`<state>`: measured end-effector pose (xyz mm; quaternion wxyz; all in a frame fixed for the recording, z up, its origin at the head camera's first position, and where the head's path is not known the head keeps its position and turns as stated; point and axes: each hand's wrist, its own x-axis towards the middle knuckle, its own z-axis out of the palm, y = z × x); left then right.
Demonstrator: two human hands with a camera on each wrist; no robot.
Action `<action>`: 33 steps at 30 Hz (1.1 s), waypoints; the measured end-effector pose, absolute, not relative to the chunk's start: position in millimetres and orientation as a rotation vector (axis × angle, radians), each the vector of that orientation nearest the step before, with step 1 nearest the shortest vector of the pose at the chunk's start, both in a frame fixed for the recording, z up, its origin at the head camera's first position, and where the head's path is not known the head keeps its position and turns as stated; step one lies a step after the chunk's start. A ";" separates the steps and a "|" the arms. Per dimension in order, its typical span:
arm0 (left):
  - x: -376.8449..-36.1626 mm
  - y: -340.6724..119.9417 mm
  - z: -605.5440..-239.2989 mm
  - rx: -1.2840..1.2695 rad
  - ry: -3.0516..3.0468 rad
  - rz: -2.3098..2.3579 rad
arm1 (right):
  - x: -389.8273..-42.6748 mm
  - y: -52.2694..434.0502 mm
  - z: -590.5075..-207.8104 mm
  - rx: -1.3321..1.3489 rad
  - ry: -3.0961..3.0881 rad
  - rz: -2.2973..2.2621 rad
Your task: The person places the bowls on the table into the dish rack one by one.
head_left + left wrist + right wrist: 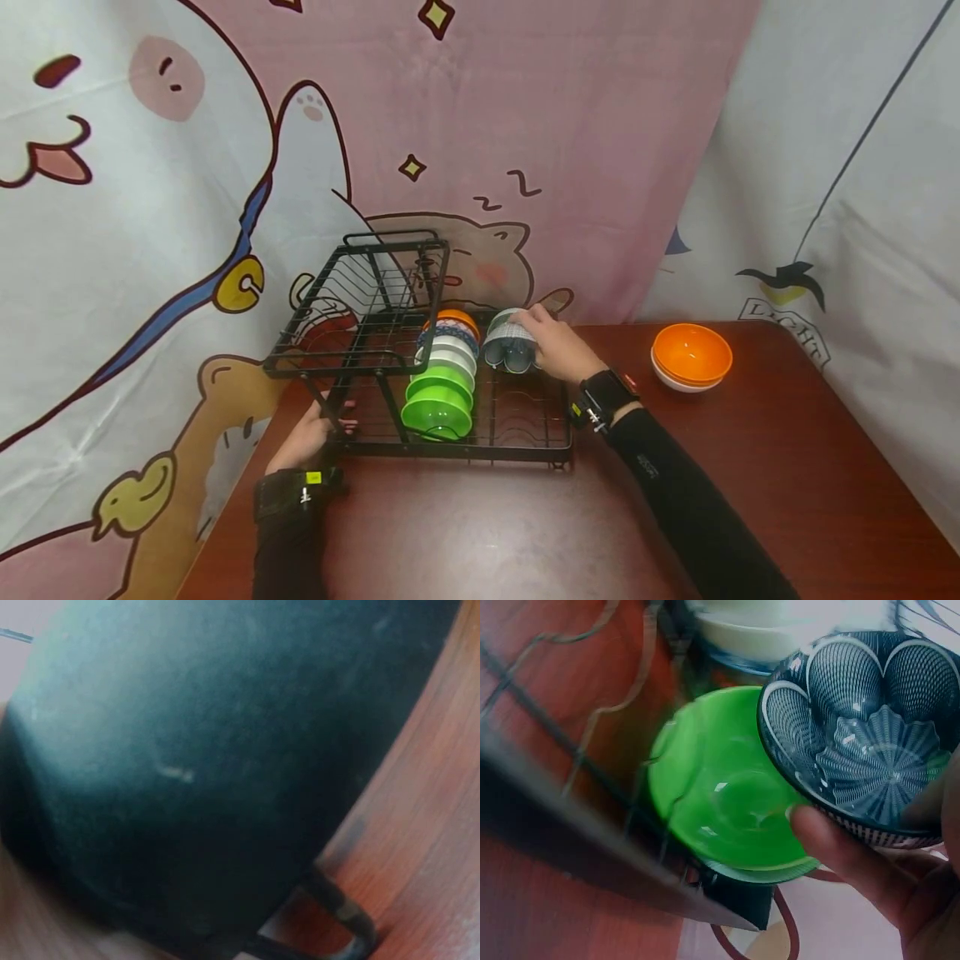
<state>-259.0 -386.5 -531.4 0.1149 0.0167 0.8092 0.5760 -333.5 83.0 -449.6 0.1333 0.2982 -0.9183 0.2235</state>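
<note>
Fingers of my right hand (553, 343) curl around a blue-and-white patterned bowl (510, 340), thumb on the rim in the right wrist view; the grip is closed on that bowl and carries it. The bowl (866, 735) is tipped on its side over the lower tier of the black wire dish rack (525, 417), at the rear right of the tier, just beside the row of standing bowls. Its inside shows a fan pattern of fine white lines on dark blue.

My left hand (307, 437) sits at the front left corner of the rack, fingers wrapped on the frame there. The left wrist view is filled by a dark blurred surface, so I cannot tell from it how the fingers lie; a bit of black wire and red-brown wood shows at its lower edge.

Row of bowls in the rack, front to back: two green bowls (437, 408), white bowls (450, 354), a blue-patterned one and an orange one (454, 318) at the rear. In the right wrist view the green bowl (720, 787) lies just beside the held bowl.

The rack stands on the red-brown table (465, 533). Well apart to the right, an orange bowl (691, 353) sits nested in a white one.

Behind hangs a cartoon-printed cloth (525, 100). On it I read "Z Z" above a sleeping figure, and at right, under a bird shape, letters beginning "LIGHT" (787, 321); the rest is not legible.
</note>
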 end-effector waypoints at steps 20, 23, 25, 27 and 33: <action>-256.2 -381.8 -529.0 -0.008 2.375 1.681 | -347.5 63.5 -457.6 1.110 -2.649 -0.067; -256.1 -382.6 -529.3 -0.002 2.379 1.666 | -350.0 65.0 -463.3 1.106 -2.682 -0.023; -256.4 -383.4 -529.6 0.005 2.381 1.656 | -351.4 66.4 -466.6 1.086 -2.726 0.028; -256.7 -384.4 -529.7 0.032 2.388 1.650 | -352.2 67.4 -469.1 1.061 -2.766 0.080; -257.7 -385.7 -530.7 0.078 2.365 1.685 | -352.6 69.3 -472.8 1.024 -2.805 0.223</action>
